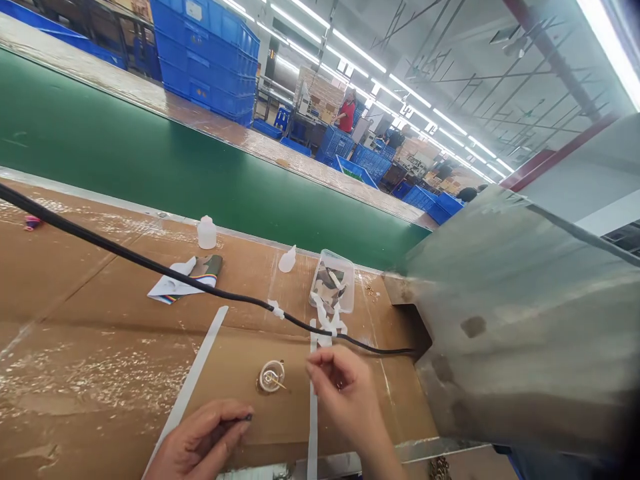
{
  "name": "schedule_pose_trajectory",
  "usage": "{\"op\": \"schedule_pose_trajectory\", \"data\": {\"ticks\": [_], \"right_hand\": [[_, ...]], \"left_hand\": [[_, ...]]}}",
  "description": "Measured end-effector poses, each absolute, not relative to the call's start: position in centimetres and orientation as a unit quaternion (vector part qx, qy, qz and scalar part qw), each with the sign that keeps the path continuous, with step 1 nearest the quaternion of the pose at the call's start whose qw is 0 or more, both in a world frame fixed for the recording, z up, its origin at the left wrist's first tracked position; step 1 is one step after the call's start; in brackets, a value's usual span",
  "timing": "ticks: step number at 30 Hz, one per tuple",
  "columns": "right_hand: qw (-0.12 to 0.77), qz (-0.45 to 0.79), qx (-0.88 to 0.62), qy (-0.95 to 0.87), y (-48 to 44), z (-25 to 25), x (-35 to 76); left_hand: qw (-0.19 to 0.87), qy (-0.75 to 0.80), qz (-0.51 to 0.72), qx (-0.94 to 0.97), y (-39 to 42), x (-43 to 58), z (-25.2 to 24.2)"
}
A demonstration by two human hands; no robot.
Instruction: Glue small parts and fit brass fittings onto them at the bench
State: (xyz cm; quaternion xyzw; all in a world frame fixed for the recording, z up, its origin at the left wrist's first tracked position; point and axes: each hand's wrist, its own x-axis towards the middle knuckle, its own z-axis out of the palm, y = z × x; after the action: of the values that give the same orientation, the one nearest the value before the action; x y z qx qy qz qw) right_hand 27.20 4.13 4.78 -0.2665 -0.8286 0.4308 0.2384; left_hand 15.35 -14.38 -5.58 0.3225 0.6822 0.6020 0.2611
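While L hand (200, 443) pinches thin dark piece (239, 420), fingers (227, 427) clamped on it | piece sits low over table (75, 373), looks light, stiffish, best held by end | R hand (345, 400): fingers together, can't tell if holding anything, just beside white strip (313, 427)

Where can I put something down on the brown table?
Bare brown board lies left of the long white strip, below the black cable. It's crowded around the clear plastic box, the white tape pieces and the right hand.
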Motion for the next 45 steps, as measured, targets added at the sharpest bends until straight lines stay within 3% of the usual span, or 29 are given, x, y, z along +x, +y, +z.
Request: {"op": "schedule_pose_trajectory", "data": {"ticks": [4, 7, 27, 36, 45], "right_hand": [[0.277, 0.435, -0.293, -0.805, 1.5, -0.7, 29.4], [0.296, 0.41, -0.276, -0.817, 0.6, -1.9, 28.5], [0.308, 0.37, -0.265, -0.836, 0.8, -1.3, 27.8], [0.306, 0.471, -0.321, -0.763, 0.5, -0.3, 28.3], [0.298, 0.456, -0.278, -0.791, -0.2, 0.9, 28.1]], "left_hand": [[0.295, 0.674, 0.625, 0.263, -13.8, 15.4, -4.4], [0.292, 0.676, 0.635, 0.233, -13.2, 15.4, -3.3], [0.308, 0.692, 0.617, 0.213, -13.2, 15.5, -3.7], [0.301, 0.689, 0.619, 0.224, -13.3, 15.7, -3.8], [0.314, 0.669, 0.627, 0.247, -13.4, 15.7, -3.8]]}}
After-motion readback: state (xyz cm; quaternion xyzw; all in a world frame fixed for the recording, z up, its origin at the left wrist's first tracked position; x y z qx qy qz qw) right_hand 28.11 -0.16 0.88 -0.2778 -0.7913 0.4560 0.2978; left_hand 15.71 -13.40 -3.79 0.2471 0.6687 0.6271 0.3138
